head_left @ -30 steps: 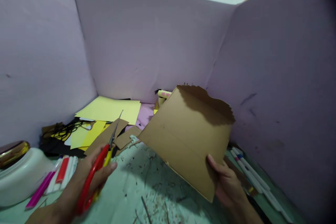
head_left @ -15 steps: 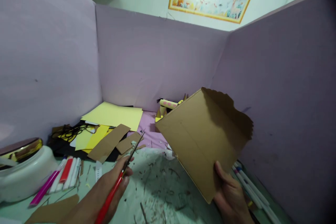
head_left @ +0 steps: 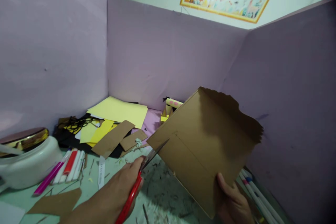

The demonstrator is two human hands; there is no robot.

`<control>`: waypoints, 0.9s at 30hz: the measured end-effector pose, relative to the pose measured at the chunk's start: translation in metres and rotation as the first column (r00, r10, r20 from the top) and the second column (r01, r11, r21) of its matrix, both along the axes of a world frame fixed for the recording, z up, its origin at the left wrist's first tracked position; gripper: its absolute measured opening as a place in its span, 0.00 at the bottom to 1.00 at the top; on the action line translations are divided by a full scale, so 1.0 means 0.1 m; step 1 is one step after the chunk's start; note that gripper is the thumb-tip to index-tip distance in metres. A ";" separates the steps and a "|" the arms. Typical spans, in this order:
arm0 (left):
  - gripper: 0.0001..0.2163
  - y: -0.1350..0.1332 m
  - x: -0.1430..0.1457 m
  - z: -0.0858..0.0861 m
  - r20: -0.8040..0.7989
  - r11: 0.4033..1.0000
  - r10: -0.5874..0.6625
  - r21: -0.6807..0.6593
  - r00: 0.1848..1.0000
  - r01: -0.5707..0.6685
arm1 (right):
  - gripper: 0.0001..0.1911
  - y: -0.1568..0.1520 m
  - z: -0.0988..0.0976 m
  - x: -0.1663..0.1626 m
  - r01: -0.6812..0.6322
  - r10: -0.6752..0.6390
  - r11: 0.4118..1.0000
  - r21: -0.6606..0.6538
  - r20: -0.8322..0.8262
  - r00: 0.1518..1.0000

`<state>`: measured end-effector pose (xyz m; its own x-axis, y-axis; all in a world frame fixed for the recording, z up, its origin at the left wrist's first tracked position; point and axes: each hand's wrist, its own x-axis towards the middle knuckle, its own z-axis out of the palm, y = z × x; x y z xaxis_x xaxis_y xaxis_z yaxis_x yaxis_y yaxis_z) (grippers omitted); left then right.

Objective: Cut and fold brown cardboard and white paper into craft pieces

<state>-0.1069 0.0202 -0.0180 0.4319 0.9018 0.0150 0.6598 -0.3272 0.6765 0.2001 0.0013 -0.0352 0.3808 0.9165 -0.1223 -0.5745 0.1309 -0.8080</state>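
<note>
My left hand point(head_left: 131, 178) is closed around the red-handled scissors point(head_left: 154, 154). Their blades point up and to the right, slightly apart, over the left edge of the cardboard; I cannot tell whether they touch it. My right hand point(head_left: 232, 197) grips a folded piece of brown cardboard point(head_left: 194, 147) at its lower edge, thumb on the near face and the other fingers mostly hidden behind. The cardboard is held tilted above the table, with faint drawn lines on its face. One wavy-edged flap point(head_left: 233, 115) stands up on its far right side.
A white pot point(head_left: 28, 164) stands at the left, beside several markers point(head_left: 69, 166). Yellow paper sheets point(head_left: 120, 108), cardboard strips point(head_left: 114, 138) and black cord point(head_left: 76, 124) lie behind. Pale rods point(head_left: 258, 192) lie at the right. Lilac panels point(head_left: 162, 52) enclose the table.
The scissors in my left hand have moved right, to the cardboard's left edge, and the blades show slightly apart. My right hand still holds the cardboard. The view has shifted a little left.
</note>
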 end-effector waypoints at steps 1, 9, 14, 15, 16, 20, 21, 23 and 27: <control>0.27 -0.01 -0.03 -0.04 -0.005 1.000 0.000 -0.008 1.000 0.000 | 0.21 0.00 -0.02 0.01 -0.004 0.004 1.000 -0.004 0.008 1.000; 0.21 -0.06 0.12 0.30 -0.006 0.999 0.014 0.041 1.000 -0.014 | 0.14 0.00 -0.11 0.22 -0.060 0.067 0.997 -0.041 0.219 0.973; 0.17 -0.04 0.15 0.33 -0.002 1.000 0.005 0.010 1.000 -0.005 | 0.09 0.02 -0.16 0.28 -0.060 0.067 0.997 -0.040 0.210 0.975; 0.18 -0.03 0.14 0.31 0.013 1.000 -0.008 0.017 1.000 0.007 | 0.08 0.02 -0.16 0.28 -0.059 0.067 0.997 -0.043 0.206 0.976; 0.19 -0.02 0.14 0.29 0.025 0.999 -0.020 0.025 0.999 0.020 | 0.08 0.02 -0.16 0.29 -0.065 0.073 0.997 -0.048 0.202 0.977; 0.18 0.00 0.13 0.25 0.018 0.999 -0.013 0.039 1.000 0.012 | 0.09 0.00 -0.11 0.27 -0.091 0.100 0.994 -0.062 0.180 0.979; 0.17 0.00 0.14 0.25 0.013 0.999 0.000 0.040 1.000 0.000 | 0.09 0.00 -0.10 0.26 -0.094 0.105 0.993 -0.065 0.189 0.976; 0.15 0.00 0.16 0.25 0.009 0.999 0.020 0.047 1.000 -0.020 | 0.09 0.00 -0.08 0.24 -0.087 0.099 0.994 -0.062 0.213 0.972; 0.12 0.00 0.19 0.26 -0.004 0.999 0.020 0.044 1.000 -0.020 | 0.10 0.02 -0.11 0.27 -0.071 0.080 0.996 -0.054 0.208 0.975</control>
